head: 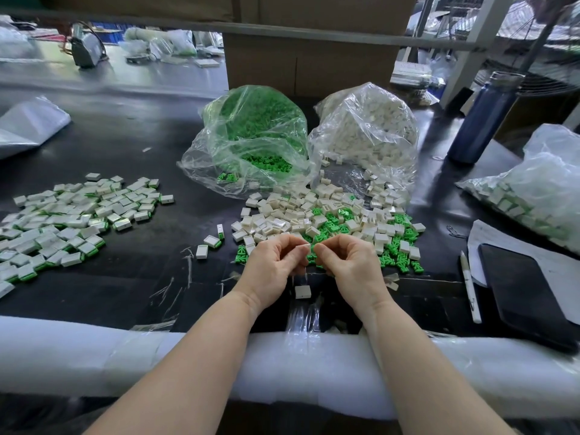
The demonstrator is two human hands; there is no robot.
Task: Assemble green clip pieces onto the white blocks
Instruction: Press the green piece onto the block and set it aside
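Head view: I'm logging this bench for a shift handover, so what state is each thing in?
Left hand: fingers curled, pinching a small piece.
Right hand: fingers curled, pinching at the same spot.
Green bag: open, clips spilling out.
White bag: open, blocks spilling out.
Left pile: blocks with green clips fitted.
Middle pile: loose blocks and clips mixed.
Bottle: upright, capped.
Phone: screen dark.

Blue bottle, phone, pen on black table.
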